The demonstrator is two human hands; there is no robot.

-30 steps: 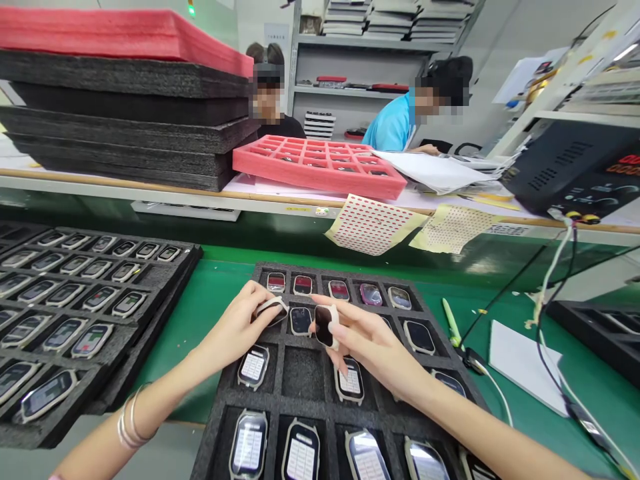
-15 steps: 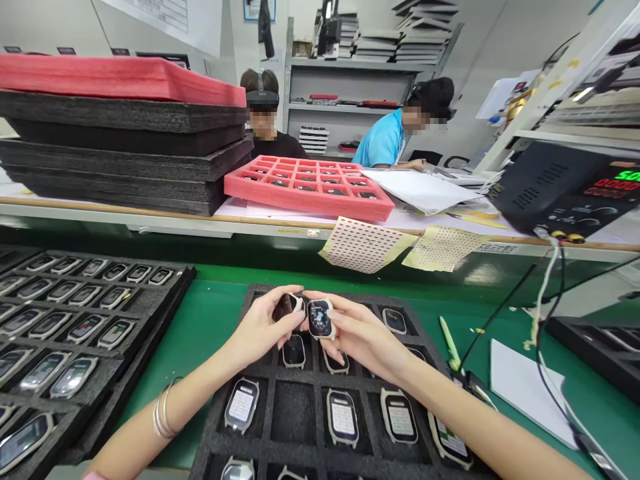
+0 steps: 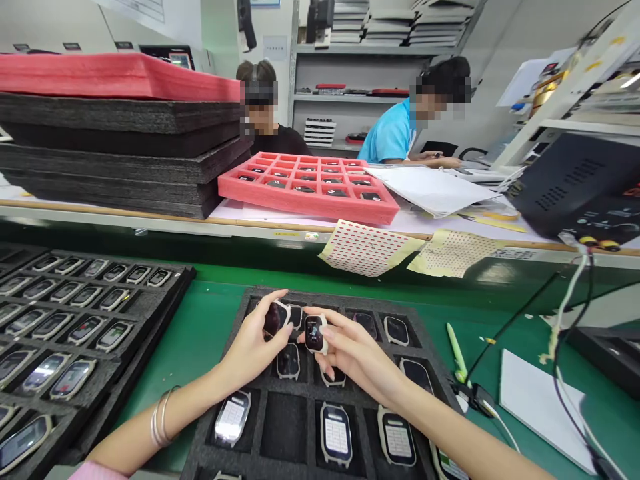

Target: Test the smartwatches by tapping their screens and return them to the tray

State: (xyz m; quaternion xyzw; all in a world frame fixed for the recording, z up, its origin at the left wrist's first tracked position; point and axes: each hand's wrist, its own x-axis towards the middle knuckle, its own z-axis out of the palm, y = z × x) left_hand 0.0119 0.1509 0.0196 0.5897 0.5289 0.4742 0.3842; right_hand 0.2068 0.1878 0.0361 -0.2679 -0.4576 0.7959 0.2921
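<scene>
Your right hand (image 3: 350, 347) has its thumb and fingers closed on a small rounded-square watch with a pale frame and a lit black face (image 3: 315, 333). Just to its left, your left hand (image 3: 255, 347) pinches a pale-framed watch with a dark glassy screen (image 3: 276, 319) by its edges. Both are raised over the black foam tray (image 3: 203, 443), their screens facing up towards you. The step in hand seems to be handling the pair side by side, with the lit face in plain view. The next move calls for a steady rim grip from both hands, clear of the neighbouring watches.

Below your hands lies an empty black compartment (image 3: 284, 427); to its right rests a pale-framed watch showing a white grid (image 3: 336, 432). Well left of your left hand, more watches fill another black foam tray (image 3: 180, 280). Right of your right hand lies a slim light-green tool (image 3: 456, 350); beyond both hands, a red foam tray (image 3: 310, 203) sits on the shelf.
</scene>
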